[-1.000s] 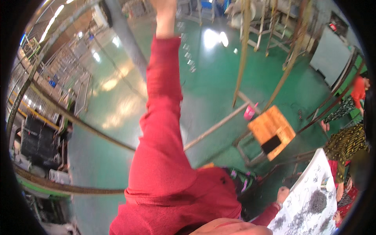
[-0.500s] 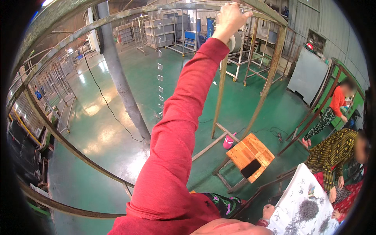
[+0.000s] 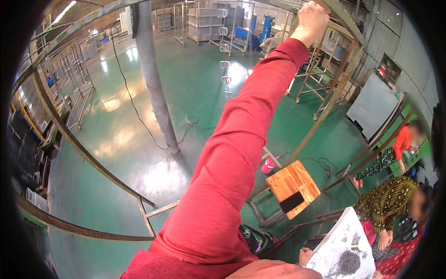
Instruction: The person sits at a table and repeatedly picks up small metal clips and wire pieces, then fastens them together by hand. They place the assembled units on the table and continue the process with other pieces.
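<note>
My left arm, in a red sleeve, reaches up and forward to the top of the view. My left hand [image 3: 312, 21] is closed beside the upper metal bars of a frame [image 3: 346, 24]; what its fingers hold, if anything, is hidden. A strand of small clear or metal hooks [image 3: 225, 65] hangs to the left of the forearm. At the lower right, what seems to be my right hand [image 3: 305, 255] is at the edge of a white-topped work surface [image 3: 330, 228]; its fingers are mostly hidden. A pile of small black pieces [image 3: 348, 264] lies on that surface.
A wooden stool [image 3: 302, 179] carries a black phone-like slab [image 3: 291, 202]; a pink bottle [image 3: 268, 165] stands behind it. A grey column [image 3: 155, 79] and a trailing cable are at left. Two co-workers are at right near a grey cabinet [image 3: 371, 104]. Wheeled racks stand beyond.
The view has shifted. My left hand has moved to the right along the frame's top, and its fingers, spread before, are now curled. The hook strand hangs farther right.
</note>
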`<act>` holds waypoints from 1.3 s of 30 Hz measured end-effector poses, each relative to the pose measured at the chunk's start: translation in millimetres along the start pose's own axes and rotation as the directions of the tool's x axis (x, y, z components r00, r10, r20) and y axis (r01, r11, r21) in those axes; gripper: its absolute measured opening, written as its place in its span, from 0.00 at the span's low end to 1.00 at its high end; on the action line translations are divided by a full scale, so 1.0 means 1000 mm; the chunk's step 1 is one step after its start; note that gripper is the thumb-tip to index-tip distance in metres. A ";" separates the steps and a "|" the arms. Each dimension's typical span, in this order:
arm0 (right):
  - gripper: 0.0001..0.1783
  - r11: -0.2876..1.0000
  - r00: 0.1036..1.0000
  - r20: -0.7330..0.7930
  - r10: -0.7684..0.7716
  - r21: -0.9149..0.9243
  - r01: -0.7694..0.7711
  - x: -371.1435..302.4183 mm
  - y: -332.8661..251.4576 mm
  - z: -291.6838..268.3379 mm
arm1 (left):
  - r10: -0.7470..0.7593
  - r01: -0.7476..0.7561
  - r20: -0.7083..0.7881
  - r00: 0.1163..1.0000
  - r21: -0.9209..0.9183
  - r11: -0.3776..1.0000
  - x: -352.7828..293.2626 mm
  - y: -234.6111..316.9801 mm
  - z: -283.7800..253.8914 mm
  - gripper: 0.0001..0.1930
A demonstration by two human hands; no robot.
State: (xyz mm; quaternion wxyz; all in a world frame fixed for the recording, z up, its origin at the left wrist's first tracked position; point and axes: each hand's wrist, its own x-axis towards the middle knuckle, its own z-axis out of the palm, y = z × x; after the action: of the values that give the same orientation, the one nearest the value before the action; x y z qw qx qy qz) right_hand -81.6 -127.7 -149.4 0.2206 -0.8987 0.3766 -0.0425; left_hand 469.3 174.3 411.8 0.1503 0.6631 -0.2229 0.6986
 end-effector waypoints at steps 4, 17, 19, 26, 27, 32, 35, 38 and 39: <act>0.10 1.000 0.999 0.038 -0.011 -0.010 0.011 -0.003 -0.008 -0.011 | -0.020 0.048 0.103 0.994 -0.275 0.960 0.001 0.030 -0.016 0.08; 0.11 0.998 0.991 0.112 -0.069 0.020 0.067 0.005 0.022 0.004 | -0.169 0.512 0.493 0.853 -0.854 0.091 -0.272 0.240 -0.100 0.04; 0.12 0.998 0.989 0.130 -0.067 0.019 0.065 0.003 0.029 0.002 | -0.057 0.543 0.577 0.814 -0.793 -0.275 -0.282 0.260 -0.148 0.04; 0.11 0.829 0.997 -0.072 -0.039 0.554 0.073 -0.109 -0.065 -0.030 | 0.542 0.846 0.650 0.532 -0.388 -0.364 -0.316 0.344 -0.258 0.12; 0.11 0.821 0.998 -0.057 -0.012 0.569 0.042 -0.123 -0.079 -0.032 | 0.653 0.896 0.614 0.443 -0.323 -0.304 -0.304 0.337 -0.267 0.10; 0.11 0.466 0.900 -0.201 0.386 0.885 -0.002 -0.203 -0.083 -0.048 | 0.752 0.862 0.509 0.419 0.038 -0.506 -0.327 0.385 -0.291 0.05; 0.12 0.462 0.624 -0.342 0.703 0.886 -0.034 -0.278 -0.040 -0.041 | 0.844 0.887 0.382 0.376 0.113 -0.447 -0.346 0.416 -0.313 0.05; 0.14 0.476 0.258 -0.412 0.874 0.833 -0.283 -0.328 -0.023 -0.059 | 0.894 0.891 0.160 0.418 0.117 -0.438 -0.342 0.426 -0.315 0.05; 0.14 0.500 0.191 -0.465 0.865 0.755 -0.424 -0.337 -0.016 -0.067 | 0.905 0.899 0.112 0.411 0.115 -0.422 -0.350 0.428 -0.317 0.04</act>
State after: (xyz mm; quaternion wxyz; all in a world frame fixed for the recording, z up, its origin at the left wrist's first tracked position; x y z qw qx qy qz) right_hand -327.2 92.5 -51.7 0.2223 -0.4215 0.7623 -0.4380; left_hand 7.3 0.3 9.0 -0.4889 -0.2543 0.6113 0.5680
